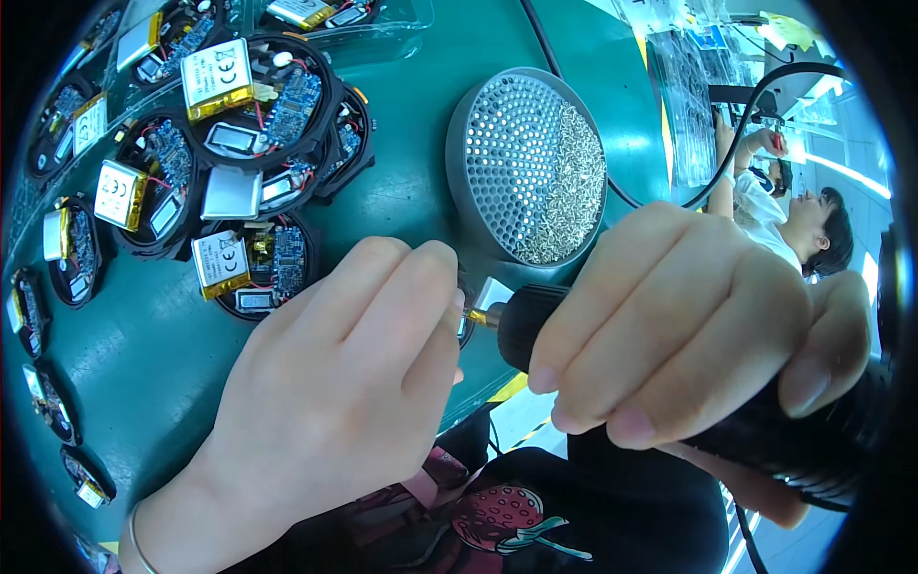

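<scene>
My right hand (pixel 679 325) wraps round a black electric screwdriver (pixel 535 320), its bit (pixel 481 316) pointing left toward my left fingertips. My left hand (pixel 344 373) is closed, knuckles up, with fingers pinched beside the bit. It holds a round black device housing (pixel 467 330) that is mostly hidden behind the fingers. A pale flat battery (pixel 493 293) shows just past it. Beyond the hands stands a round grey screw tray (pixel 457 158) with a perforated plate. Small silver screws (pixel 569 191) heap over its right side.
Several round black housings with circuit boards and silver batteries (pixel 263 105) lie stacked at the far left, and more line the left edge. A clear plastic tray (pixel 382 43) is behind them. Black cable (pixel 708 187) runs at the right. Another person (pixel 779 215) sits beyond the green table (pixel 402 115).
</scene>
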Tool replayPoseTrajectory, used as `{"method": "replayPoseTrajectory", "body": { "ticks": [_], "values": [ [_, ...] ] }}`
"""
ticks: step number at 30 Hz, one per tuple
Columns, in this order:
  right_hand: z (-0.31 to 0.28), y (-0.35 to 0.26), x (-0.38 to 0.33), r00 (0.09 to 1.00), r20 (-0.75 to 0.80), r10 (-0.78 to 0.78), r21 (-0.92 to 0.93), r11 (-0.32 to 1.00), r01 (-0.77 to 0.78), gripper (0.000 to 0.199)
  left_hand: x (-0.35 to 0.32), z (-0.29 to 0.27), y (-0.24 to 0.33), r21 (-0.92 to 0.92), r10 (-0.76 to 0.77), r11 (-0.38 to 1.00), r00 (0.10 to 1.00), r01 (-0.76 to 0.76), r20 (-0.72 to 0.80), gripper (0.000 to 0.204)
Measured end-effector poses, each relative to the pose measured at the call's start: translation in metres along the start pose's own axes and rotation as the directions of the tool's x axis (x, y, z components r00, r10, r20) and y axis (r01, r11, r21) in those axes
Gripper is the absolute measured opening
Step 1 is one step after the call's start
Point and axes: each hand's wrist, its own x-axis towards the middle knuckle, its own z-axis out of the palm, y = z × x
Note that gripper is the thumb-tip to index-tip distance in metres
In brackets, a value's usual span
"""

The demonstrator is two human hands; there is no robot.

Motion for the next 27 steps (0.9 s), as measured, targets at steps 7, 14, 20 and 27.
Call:
{"method": "replayPoseTrajectory", "body": {
  "ticks": [7,14,20,27],
  "values": [
    [-0.024,-0.004,-0.007,0.984,-0.172,-0.040,0.038,0.998,0.048,0.069,0.000,-0.010,-0.007,0.153,0.088,0.983,0.994,-0.098,0.071,0.036],
    [-0.067,-0.006,-0.020,0.979,-0.118,-0.166,-0.257,0.957,0.131,0.084,-0.004,-0.009,-0.003,0.104,0.031,0.994,0.995,-0.041,0.095,0.035],
    [-0.071,-0.002,-0.016,0.992,-0.058,-0.116,-0.262,0.960,0.097,0.093,-0.006,-0.005,-0.009,-0.008,-0.046,0.999,0.998,0.047,0.050,0.038],
    [-0.071,-0.005,-0.015,0.995,-0.101,0.005,-0.264,0.964,-0.031,0.096,-0.002,-0.007,-0.008,0.070,0.020,0.997,1.000,-0.020,0.012,0.044]
  ]
}}
